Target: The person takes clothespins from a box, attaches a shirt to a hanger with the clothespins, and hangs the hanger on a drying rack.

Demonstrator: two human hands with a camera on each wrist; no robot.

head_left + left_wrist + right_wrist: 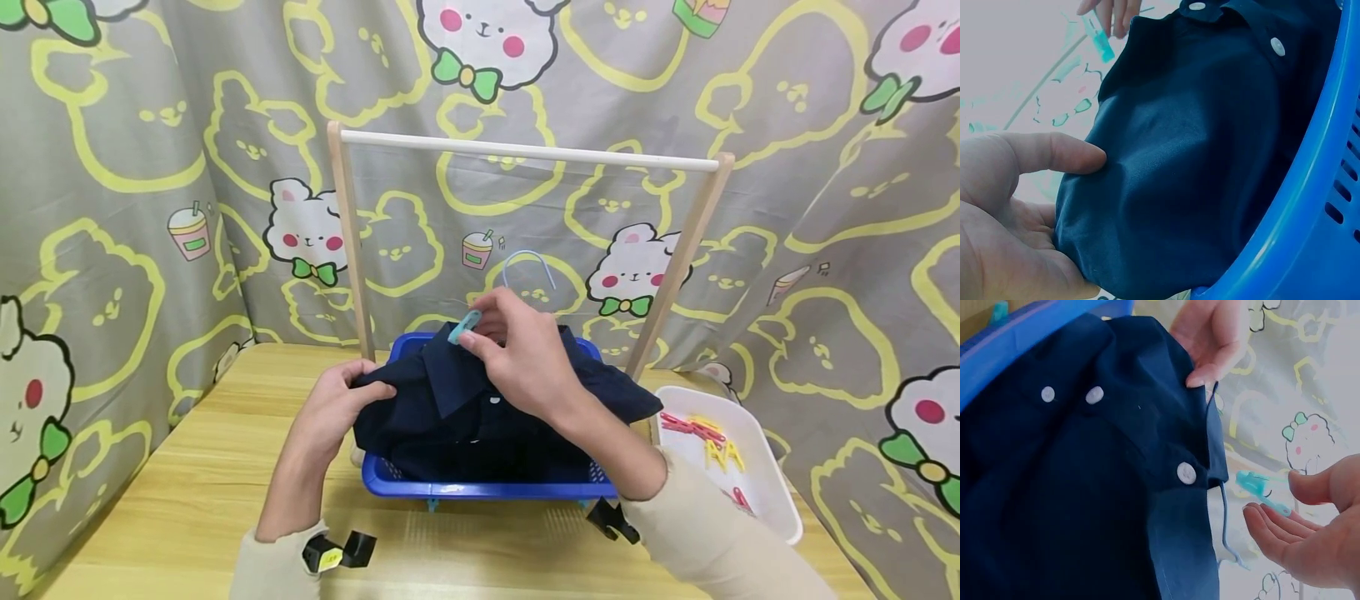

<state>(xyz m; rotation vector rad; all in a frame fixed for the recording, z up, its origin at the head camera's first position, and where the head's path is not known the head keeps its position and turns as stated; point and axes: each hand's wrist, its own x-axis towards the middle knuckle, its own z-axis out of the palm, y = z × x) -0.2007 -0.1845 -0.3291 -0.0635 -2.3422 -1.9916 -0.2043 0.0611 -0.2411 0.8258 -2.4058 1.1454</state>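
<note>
A navy button-up shirt (408, 425) lies bunched over the blue basket (487, 490), its collar toward the top. My left hand (333, 412) holds the shirt's shoulder at the left, thumb on top of the cloth (1147, 169). Between thumb and fingers, my right hand (532, 358) pinches a light-blue clothespin (463, 327) above the collar. In the right wrist view the clothespin (1254, 482) is just off the collar edge, apart from the cloth. A pale blue hanger hook (528, 254) rises behind my right hand; most of the hanger is hidden.
Behind the basket stands a wooden rack with a white crossbar (525, 150). At the right, a white tray (780, 500) holds red clothespins (693, 427) and yellow clothespins (723, 456). All of it is on a wooden table (187, 483), with a patterned curtain (262, 150) around.
</note>
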